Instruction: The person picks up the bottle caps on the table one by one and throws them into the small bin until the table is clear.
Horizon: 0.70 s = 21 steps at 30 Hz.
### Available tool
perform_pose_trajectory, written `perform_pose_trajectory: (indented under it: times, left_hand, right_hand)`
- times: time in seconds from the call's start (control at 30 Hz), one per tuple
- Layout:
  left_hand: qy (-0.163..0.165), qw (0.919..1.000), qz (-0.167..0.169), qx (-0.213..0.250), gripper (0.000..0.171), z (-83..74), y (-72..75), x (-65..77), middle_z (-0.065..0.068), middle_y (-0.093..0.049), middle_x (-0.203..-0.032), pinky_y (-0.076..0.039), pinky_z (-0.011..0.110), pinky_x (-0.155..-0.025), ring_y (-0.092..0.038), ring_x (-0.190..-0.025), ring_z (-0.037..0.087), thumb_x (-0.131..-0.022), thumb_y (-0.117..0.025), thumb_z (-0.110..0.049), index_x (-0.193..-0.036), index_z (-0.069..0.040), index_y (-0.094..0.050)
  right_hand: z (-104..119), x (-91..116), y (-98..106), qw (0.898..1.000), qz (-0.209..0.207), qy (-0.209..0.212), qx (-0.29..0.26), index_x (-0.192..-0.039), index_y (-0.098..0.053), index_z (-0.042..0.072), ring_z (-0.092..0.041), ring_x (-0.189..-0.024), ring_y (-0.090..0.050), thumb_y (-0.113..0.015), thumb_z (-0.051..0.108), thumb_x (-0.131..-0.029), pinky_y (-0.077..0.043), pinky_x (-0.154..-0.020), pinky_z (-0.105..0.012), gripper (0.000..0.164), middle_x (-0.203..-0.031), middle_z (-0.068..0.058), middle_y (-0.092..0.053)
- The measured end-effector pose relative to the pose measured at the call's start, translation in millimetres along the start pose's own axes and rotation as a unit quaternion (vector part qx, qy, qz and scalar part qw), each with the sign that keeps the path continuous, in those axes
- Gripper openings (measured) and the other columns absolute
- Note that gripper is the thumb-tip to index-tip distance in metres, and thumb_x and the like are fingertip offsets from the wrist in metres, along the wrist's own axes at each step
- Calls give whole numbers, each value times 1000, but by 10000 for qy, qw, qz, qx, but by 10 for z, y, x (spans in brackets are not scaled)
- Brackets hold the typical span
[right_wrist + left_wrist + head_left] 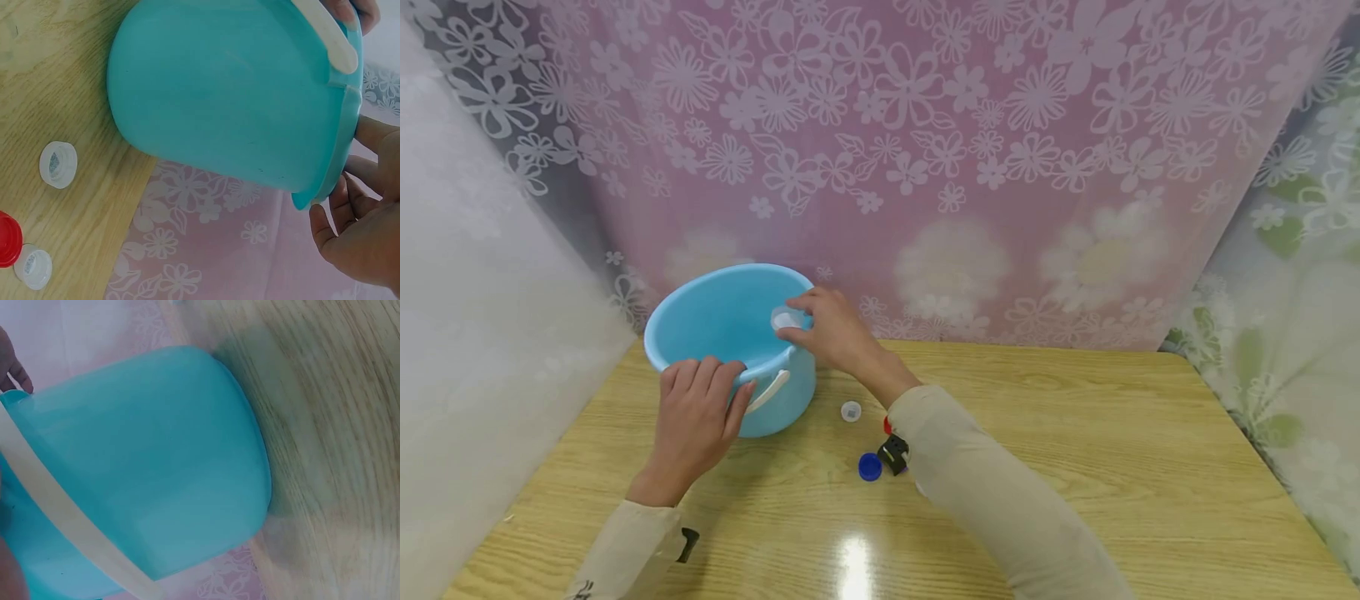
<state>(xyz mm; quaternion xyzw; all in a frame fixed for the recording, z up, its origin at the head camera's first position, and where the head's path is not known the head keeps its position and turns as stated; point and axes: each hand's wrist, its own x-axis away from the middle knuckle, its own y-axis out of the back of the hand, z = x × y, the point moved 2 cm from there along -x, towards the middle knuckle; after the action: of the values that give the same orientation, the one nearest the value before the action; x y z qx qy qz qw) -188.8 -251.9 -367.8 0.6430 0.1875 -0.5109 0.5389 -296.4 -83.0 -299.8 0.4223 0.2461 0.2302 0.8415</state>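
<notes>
A light blue bucket point(775, 408) with a white handle point(767, 392) stands on the left part of the wooden table. My left hand point(698, 400) grips its near rim, fingers over the edge and thumb to the right. At the rim's right side, my right hand point(835, 329) pinches a small, pale, translucent cap point(786, 319) between thumb and fingers, over the bucket's mouth. In the right wrist view the fingers of the right hand point(369, 225) are right at the rim, and the cap is hidden there. The bucket's bottom is out of sight.
Several bottle caps lie on the table right of the bucket: a white cap point(851, 412), a blue cap point(870, 467), a red cap point(9, 240) and another white cap point(33, 267). A pink flowered curtain point(955, 167) hangs behind the table; the right sleeve partly covers the caps.
</notes>
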Motion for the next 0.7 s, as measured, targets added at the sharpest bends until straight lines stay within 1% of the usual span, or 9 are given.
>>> perform_pose_trajectory:
  times: [0.2, 0.3, 0.37, 0.47, 0.53, 0.6, 0.7]
  left_hand:
    - [32, 10000, -74, 21, 36, -18, -2, -25, 12, -49, -76, -31, 49, -71, -40, -66, 32, -98, -45, -34, -93, -1, -59]
    - [-6, 10000, -49, 35, 36, -29, -17, -33, 12, -48, -76, -31, 48, -71, -39, -65, 31, -98, -45, -34, -93, -1, -59]
    - [-15, 10000, -29, 45, 36, -33, -29, -33, 12, -48, -76, -31, 48, -71, -39, -65, 31, -98, -45, -34, -93, -1, -59]
    - [15, 10000, 12, 43, 37, -29, -36, -25, 12, -48, -76, -31, 48, -71, -40, -65, 31, -98, -44, -35, -92, -1, -59]
    - [45, 10000, 44, 32, 38, -22, -30, -18, 12, -48, -76, -32, 48, -72, -40, -66, 31, -98, -44, -36, -92, -1, -59]
    - [77, 10000, 60, 21, 38, -16, -19, -14, 12, -48, -77, -32, 49, -72, -40, -66, 32, -98, -44, -36, -93, -2, -59]
    - [105, 9999, 64, 16, 38, -14, -4, -20, 12, -49, -76, -32, 49, -71, -41, -66, 32, -98, -44, -37, -93, -2, -59]
  right_hand:
    - [-30, 43, 8, 9990, -227, -10, -389, -131, -57, 9, -19, -113, -56, -68, 35, -87, -46, -88, -26, 53, -130, -6, -55]
    - [-48, 68, 11, 9984, -250, -83, -506, -132, -57, 9, -19, -112, -56, -69, 35, -87, -47, -85, -26, 53, -129, -6, -54]
    - [-65, 81, 12, 9984, -242, -54, -504, -132, -56, 10, -19, -112, -55, -68, 35, -87, -48, -84, -26, 53, -129, -6, -54]
    - [-98, 108, 18, 9983, -202, 197, -505, -132, -56, 9, -19, -112, -55, -67, 34, -88, -47, -85, -27, 52, -129, -6, -54]
    - [-134, 138, 31, 9961, -171, 481, -715, -132, -56, 9, -19, -112, -54, -66, 32, -89, -46, -87, -28, 50, -129, -6, -54]
    - [-178, 183, 68, 9915, -185, 795, -1009, -132, -56, 9, -18, -111, -54, -65, 29, -91, -44, -90, -28, 46, -129, -5, -53]
    - [-267, 274, 167, 9815, -381, 1173, -1465, -128, -59, 9, -17, -106, -55, -63, 23, -92, -44, -89, -27, 38, -124, -4, -55]
